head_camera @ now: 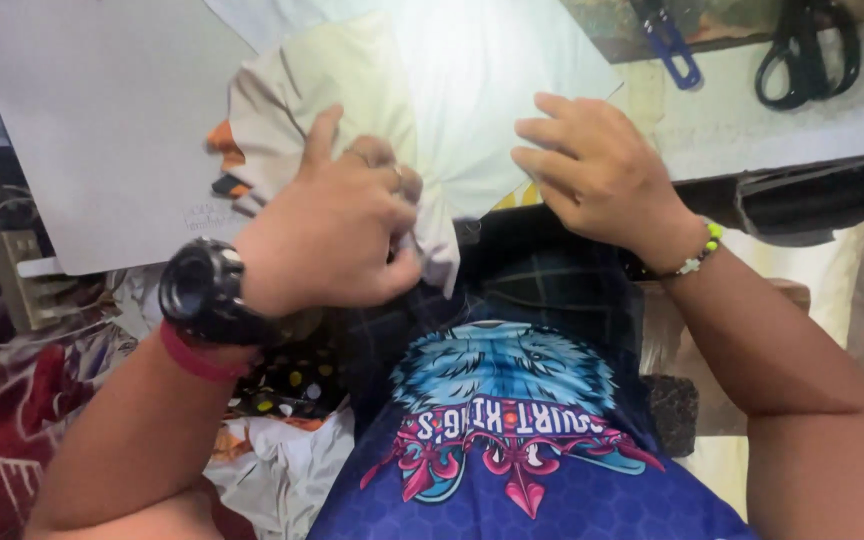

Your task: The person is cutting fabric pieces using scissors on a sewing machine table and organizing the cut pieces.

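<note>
Head view: left hand (327, 230) is closed in a fist on a bunched edge of pale cloth (392, 90), thumb up, fingers curled tight into the folds. Right hand (592, 170) lies on the same cloth with fingers slightly spread and bent; whether it pinches the fabric or only presses it is unclear from this angle. Cloth lies on the bench (752, 120), near edge gathered between both hands. Count: one cloth, one grey sheet (92, 120) left of it, one pair of black scissors (807, 45), one blue-handled tool (670, 42).
</note>
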